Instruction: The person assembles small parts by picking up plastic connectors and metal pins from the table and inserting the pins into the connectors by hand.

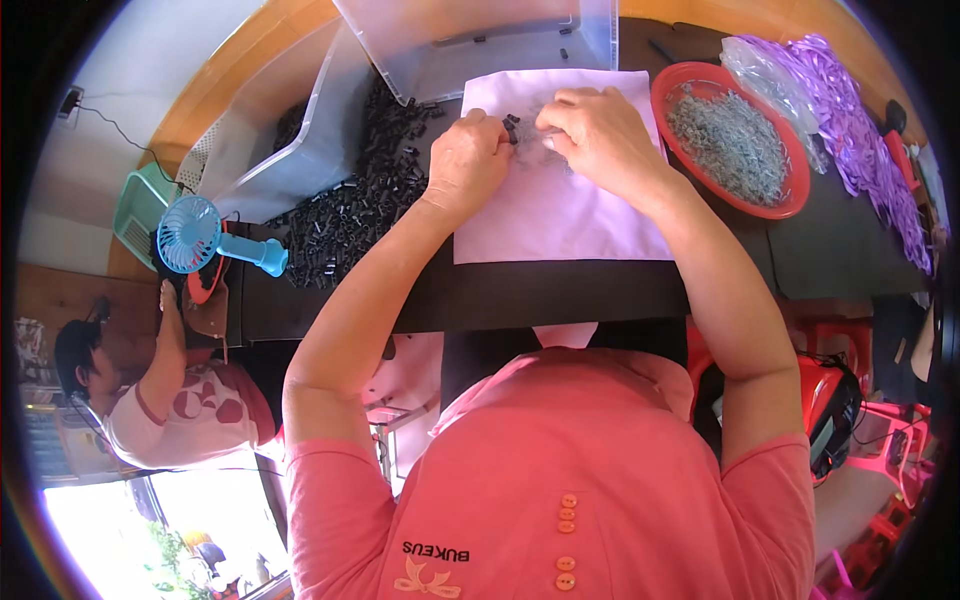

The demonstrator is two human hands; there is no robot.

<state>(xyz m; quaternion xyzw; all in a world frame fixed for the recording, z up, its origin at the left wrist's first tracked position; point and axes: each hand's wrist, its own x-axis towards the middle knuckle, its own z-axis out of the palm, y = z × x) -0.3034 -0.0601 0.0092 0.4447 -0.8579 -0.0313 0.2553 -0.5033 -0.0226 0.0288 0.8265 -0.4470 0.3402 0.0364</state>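
Observation:
Over a pale pink cloth [560,215] on the dark table, both my hands work close together. My left hand [467,158] is closed, with a small black plastic piece [512,124] at its fingertips. Across from it, my right hand [605,135] has thumb and fingers pinched together; whatever they hold is too small to make out. A few small greyish bits [533,148] lie on the cloth between the hands. To the left spreads a heap of small black plastic pieces [345,215]. An orange-red basin [796,200] of small silvery-clear parts stands to the right.
Two clear plastic bins [318,165] [500,62] stand at the back and left. A blue handheld fan [190,235] is by the left edge. Purple ribbons or straps [835,110] and a clear bag [765,75] lie far right. Another person [185,405] sits at the left.

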